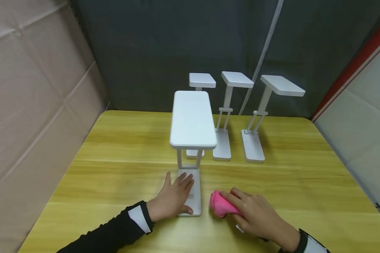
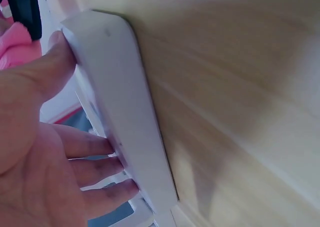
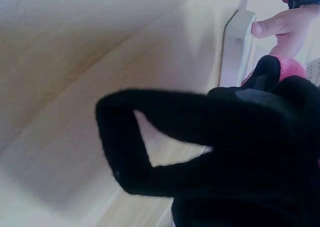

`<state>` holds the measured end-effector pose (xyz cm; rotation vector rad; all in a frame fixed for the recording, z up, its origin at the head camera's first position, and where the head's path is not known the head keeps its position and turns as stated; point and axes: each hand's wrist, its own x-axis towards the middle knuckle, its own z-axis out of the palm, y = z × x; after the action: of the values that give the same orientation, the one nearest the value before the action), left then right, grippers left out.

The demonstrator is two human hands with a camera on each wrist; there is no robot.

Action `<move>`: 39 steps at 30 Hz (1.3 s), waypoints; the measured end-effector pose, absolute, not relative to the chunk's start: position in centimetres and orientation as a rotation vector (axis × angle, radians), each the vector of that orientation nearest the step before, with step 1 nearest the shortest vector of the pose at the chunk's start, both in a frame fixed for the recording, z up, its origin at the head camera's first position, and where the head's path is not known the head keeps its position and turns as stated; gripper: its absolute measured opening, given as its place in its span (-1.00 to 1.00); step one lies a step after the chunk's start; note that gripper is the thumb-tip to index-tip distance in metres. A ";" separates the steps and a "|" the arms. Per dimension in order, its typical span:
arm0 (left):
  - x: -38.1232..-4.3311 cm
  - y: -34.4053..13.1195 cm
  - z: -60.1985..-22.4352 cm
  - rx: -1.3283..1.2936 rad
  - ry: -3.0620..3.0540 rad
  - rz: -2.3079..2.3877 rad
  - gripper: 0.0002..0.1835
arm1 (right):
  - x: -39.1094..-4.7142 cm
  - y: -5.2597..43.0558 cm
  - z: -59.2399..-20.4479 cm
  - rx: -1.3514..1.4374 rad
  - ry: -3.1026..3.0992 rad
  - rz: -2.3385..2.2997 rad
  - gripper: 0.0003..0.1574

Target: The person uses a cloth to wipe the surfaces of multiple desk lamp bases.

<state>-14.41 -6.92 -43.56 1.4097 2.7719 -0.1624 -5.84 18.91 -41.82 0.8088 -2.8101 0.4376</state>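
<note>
A white folding desk lamp stands upright near the front of the wooden table (image 1: 114, 168), its flat head (image 1: 193, 119) above its base (image 1: 194, 196). My left hand (image 1: 174, 196) lies flat on that base. In the left wrist view the fingers (image 2: 95, 167) are straight on the base (image 2: 125, 112), with the thumb at its near end. My right hand (image 1: 253, 211) rests just right of the base, fingers curled over a bunched pink cloth (image 1: 220, 205) on the table. In the right wrist view a black sleeve (image 3: 225, 137) hides most of the hand; the pink cloth (image 3: 292, 67) and lamp base (image 3: 235, 52) show beyond it.
Three more white lamps stand in a row behind: one (image 1: 202, 80) partly hidden by the near lamp's head, a middle one (image 1: 237, 79) and a right one (image 1: 282, 86). A dark curtain (image 1: 161, 52) backs the table; beige panels (image 1: 35, 105) wall the left side.
</note>
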 end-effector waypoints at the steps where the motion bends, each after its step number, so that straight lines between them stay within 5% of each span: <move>1: -14.5 -7.3 -43.5 1.396 2.768 -0.157 -0.05 | -5.8 19.0 -41.9 0.808 -2.803 0.441 -0.33; 13: -17.7 -10.8 -41.6 1.207 2.666 -0.103 -0.04 | -4.9 20.4 -42.1 0.704 -2.845 0.405 -0.32; 39: -28.7 -10.4 -40.5 0.936 2.573 0.061 -0.04 | -1.9 33.7 -42.6 -0.249 -2.979 0.212 -0.34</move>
<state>-28.70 -10.41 -40.52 0.9357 2.5726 0.0614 -1.87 33.66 -42.59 -0.2494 -2.9786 0.2121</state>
